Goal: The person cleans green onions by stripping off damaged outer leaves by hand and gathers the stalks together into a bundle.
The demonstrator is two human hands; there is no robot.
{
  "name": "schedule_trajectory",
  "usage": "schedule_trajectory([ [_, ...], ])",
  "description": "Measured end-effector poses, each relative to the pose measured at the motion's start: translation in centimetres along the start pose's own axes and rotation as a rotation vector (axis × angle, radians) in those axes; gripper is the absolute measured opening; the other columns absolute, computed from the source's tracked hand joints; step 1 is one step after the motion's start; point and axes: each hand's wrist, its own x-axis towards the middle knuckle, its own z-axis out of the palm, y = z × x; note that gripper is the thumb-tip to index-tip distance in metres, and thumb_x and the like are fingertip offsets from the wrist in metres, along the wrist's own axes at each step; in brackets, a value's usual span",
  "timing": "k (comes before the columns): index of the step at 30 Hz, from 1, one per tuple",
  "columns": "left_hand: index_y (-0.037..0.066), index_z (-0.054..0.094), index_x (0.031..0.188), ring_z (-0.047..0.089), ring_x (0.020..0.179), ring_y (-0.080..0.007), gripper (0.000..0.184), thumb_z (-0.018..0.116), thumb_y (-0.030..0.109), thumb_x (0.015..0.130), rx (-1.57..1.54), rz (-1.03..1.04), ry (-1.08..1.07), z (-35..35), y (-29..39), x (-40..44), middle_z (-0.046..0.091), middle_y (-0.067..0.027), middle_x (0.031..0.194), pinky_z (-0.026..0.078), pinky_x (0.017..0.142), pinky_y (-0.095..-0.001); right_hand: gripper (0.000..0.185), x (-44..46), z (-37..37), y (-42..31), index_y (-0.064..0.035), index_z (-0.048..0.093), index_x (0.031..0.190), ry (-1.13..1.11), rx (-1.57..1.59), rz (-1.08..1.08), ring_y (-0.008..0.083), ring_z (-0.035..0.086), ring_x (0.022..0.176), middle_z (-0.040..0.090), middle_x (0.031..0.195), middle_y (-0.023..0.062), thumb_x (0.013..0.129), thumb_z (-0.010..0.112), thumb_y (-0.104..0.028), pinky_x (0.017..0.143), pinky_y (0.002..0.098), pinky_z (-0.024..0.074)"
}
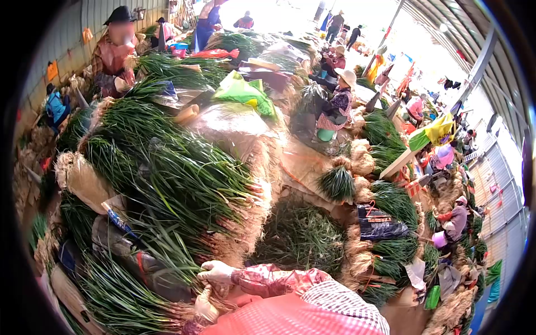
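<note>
My right hand [216,272], in a pale glove, reaches in from the right at the edge of a large heap of long green leafy stalks [173,167]. Its fingers are closed around the root ends of some stalks. Just below it, my left hand [206,308], also gloved, is closed on stalks with thin pale roots. The two hands are close together. Left of them lies another pile of stalks [117,290] with reddish-white bases. My fingers partly hide what they grip.
Loose leaf trimmings [298,237] lie in a hollow to the right. Bundled stalks [336,183] and root bunches line the far side. Plastic sheets [240,94] cover part of the heap. Several people sit or stand around, one person [338,106] in a wide hat.
</note>
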Motion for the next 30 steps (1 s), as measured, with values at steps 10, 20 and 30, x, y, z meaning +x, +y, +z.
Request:
schedule_trajectory([
  [10,0.014,0.054,0.096,0.046,0.06,-0.0111,0.019,0.05,0.032,0.096,-0.31,-0.216,-0.456,-2.5,2.4,-0.8,0.047,0.0027,0.072,0.039,0.054,-0.0276,0.024,0.3,-1.6,-0.3,-0.0034,0.066,0.09,0.353,0.011,-0.219,0.0208,0.06,0.076,0.065,0.085,0.0105,0.085,0.058,-0.026,0.07,0.0337,0.0486],
  [20,0.01,0.047,0.093,0.051,0.065,-0.0135,0.023,0.05,0.033,0.096,-0.212,0.187,-0.627,0.2,7.8,-8.2,0.05,-0.0006,0.074,0.045,0.057,-0.0305,0.038,-18.3,-20.9,6.6,-0.0115,0.066,0.109,-0.129,-1.559,0.804,0.0317,0.063,0.097,0.065,0.104,0.0169,0.082,0.055,-0.037,0.084,0.0382,0.051],
  [30,0.004,0.054,0.115,0.042,0.055,-0.0061,0.028,0.06,0.018,0.09,-0.453,0.167,-0.415,-1.6,5.2,-2.8,0.043,0.0051,0.063,0.037,0.053,-0.0219,0.077,5.5,-4.1,-0.2,-0.0088,0.037,0.139,0.363,-1.473,-0.116,0.0265,0.063,0.086,0.061,0.106,0.0158,0.076,0.071,-0.038,0.077,0.0372,0.0521],
])
